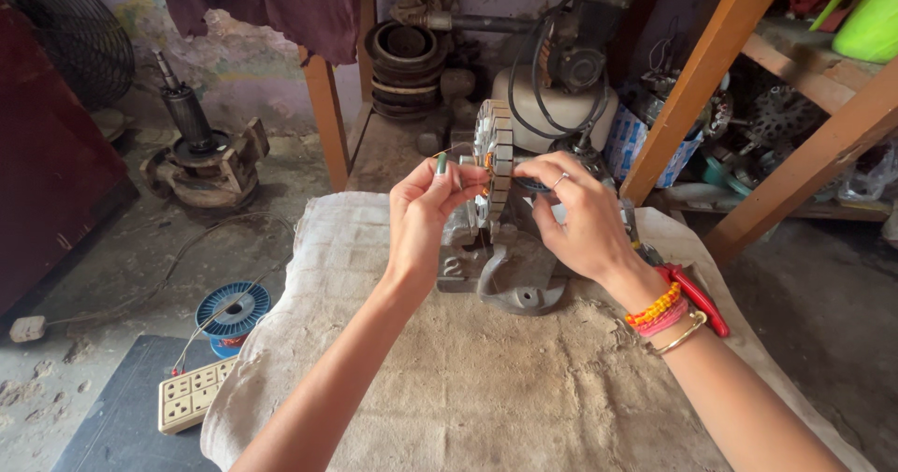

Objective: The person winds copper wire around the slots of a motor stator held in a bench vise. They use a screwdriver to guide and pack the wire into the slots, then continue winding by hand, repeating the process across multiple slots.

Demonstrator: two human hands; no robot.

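Note:
A round laminated motor stator [496, 154] stands upright, clamped in a grey metal stand [510, 271] on a sackcloth-covered table [468, 378]. My left hand [426, 215] pinches a thin copper wire beside the stator's left face, fingers closed on it. My right hand [580, 215], with a ring and several bangles on the wrist, grips the stator's right side, fingertips on its slots. Orange insulation shows in the stator slots between the two hands.
A blue spool of wire [232, 311] and a white power strip [192, 394] lie on the floor at left. A red-handled tool [697, 296] lies by my right wrist. A motor armature [187, 121], wooden shelf frames [702, 79], a pump [561, 70] and clutter stand behind.

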